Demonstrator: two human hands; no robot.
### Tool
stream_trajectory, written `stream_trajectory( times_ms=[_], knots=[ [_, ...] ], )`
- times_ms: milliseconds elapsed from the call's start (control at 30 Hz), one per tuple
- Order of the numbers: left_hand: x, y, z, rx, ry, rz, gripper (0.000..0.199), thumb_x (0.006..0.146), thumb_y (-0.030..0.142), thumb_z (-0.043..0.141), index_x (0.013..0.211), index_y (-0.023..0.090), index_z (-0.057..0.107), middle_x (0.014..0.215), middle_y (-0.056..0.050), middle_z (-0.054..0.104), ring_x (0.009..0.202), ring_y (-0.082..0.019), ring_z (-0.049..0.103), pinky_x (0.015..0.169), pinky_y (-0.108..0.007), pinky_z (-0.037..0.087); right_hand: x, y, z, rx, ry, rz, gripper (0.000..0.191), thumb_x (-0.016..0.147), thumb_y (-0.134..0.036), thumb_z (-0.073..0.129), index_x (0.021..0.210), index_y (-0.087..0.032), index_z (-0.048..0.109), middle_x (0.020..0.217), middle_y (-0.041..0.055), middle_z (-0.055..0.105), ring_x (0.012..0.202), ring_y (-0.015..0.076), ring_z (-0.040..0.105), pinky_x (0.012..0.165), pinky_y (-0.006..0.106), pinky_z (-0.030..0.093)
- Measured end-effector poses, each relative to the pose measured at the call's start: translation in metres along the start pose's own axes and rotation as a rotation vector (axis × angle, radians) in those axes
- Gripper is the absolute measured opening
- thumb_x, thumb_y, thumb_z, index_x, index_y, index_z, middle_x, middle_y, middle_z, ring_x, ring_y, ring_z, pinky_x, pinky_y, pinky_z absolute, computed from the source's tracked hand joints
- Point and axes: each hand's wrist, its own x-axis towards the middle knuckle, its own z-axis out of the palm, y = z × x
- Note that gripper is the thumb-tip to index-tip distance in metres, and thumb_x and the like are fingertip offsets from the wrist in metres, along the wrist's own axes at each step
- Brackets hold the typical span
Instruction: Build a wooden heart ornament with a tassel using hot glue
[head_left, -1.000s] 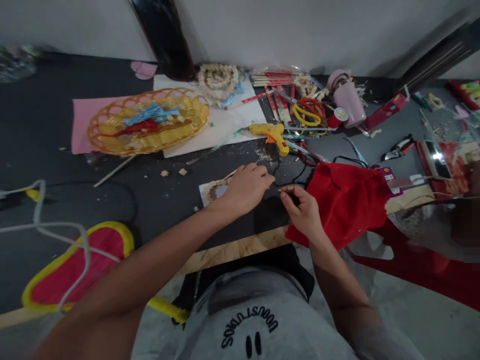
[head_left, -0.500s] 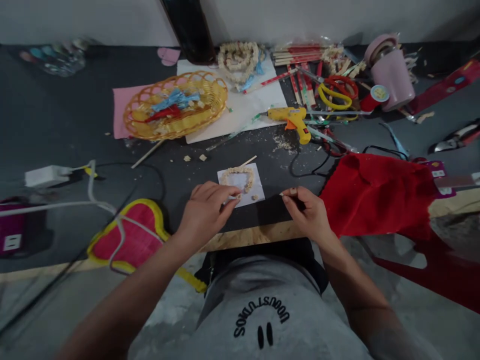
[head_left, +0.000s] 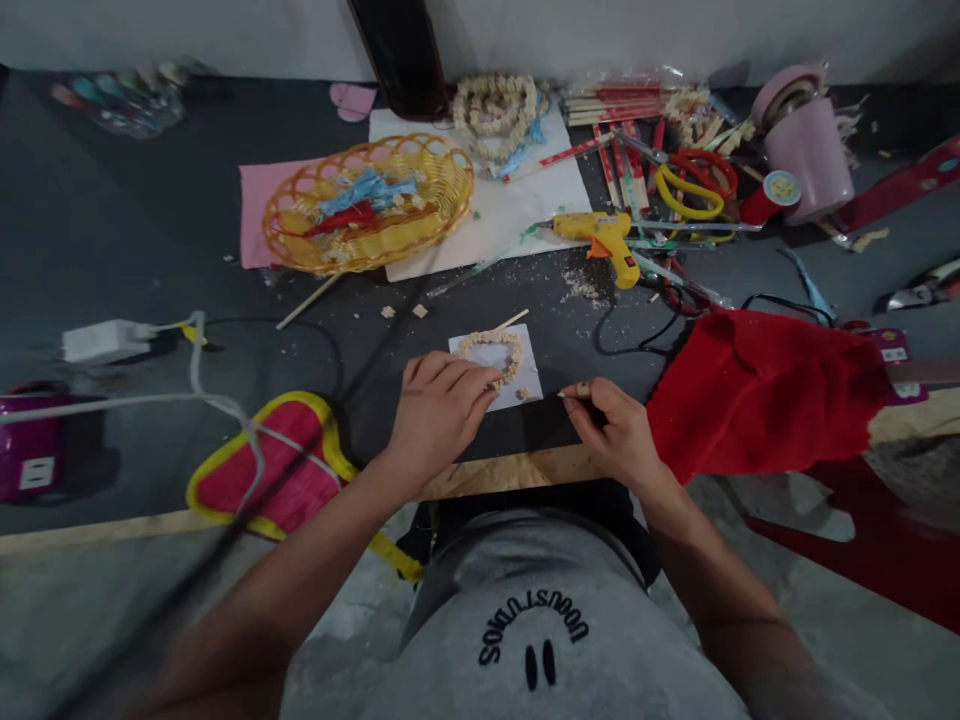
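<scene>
On a small white sheet of paper (head_left: 531, 352) lies a heart-like ring of small pale bits (head_left: 491, 340), perhaps cut wood. My left hand (head_left: 442, 405) rests over the paper's lower left, thumb and forefinger pinched together at the ring's lower edge. What those fingertips grip is too small to make out. To the right of the paper, my right hand (head_left: 611, 415) is closed in a pinch on a small pale piece (head_left: 562, 394) at its fingertips. One loose bit (head_left: 523, 394) sits on the paper between the hands. A thin stick (head_left: 513, 320) lies at the paper's top edge.
Behind the paper stand a wicker basket (head_left: 274, 240) with blue and red tassels, a yellow glue gun (head_left: 600, 232), scissors (head_left: 690, 195) and finished bead-like rings (head_left: 491, 110). Red felt (head_left: 765, 395) lies right. A pink heart (head_left: 277, 470) with yellow trim and white cables (head_left: 201, 370) are left.
The view has shifted, moving everything slightly right. My left fingertips have closed in at the ring's lower edge; my right hand, still pinching the pale piece, has come slightly nearer the paper.
</scene>
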Motion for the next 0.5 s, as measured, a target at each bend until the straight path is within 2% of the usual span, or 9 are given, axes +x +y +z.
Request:
stream_trajectory(
  times_ms=[100,300,500],
  knots=[
    [-0.0005,-0.0009,0.0016,0.011,0.014,-0.034,0.018,0.095,0.032,0.056,0.100,0.025,0.071,0.106,-0.007,0.070,0.105,-0.028,0.056,0.088,-0.044,0.039,-0.0008,0.0010,0.0006,-0.006,0.002,-0.032,0.013,0.095,-0.020,0.051,0.091,-0.023,0.063,0.081,0.0035,0.068,0.077,0.0153,0.066,0.070,0.028,0.052],
    [-0.0013,-0.0021,0.0043,0.003,0.051,-0.059,0.023,0.089,0.036,0.064,0.109,0.025,0.070,0.119,-0.009,0.065,0.110,-0.029,0.054,0.090,-0.045,0.040,-0.0003,0.0014,0.0010,-0.014,-0.002,-0.033,0.013,0.095,-0.021,0.052,0.089,-0.023,0.063,0.080,0.0037,0.069,0.076,0.0160,0.066,0.070,0.029,0.053],
    [0.0018,-0.0020,0.0044,-0.027,0.044,-0.066,0.015,0.093,0.030,0.059,0.097,0.025,0.072,0.119,-0.007,0.066,0.108,-0.027,0.056,0.091,-0.045,0.039,-0.0006,0.0008,0.0007,0.005,0.009,-0.047,0.012,0.094,-0.020,0.053,0.088,-0.023,0.063,0.080,0.0043,0.069,0.075,0.0161,0.067,0.069,0.028,0.053]
  ],
)
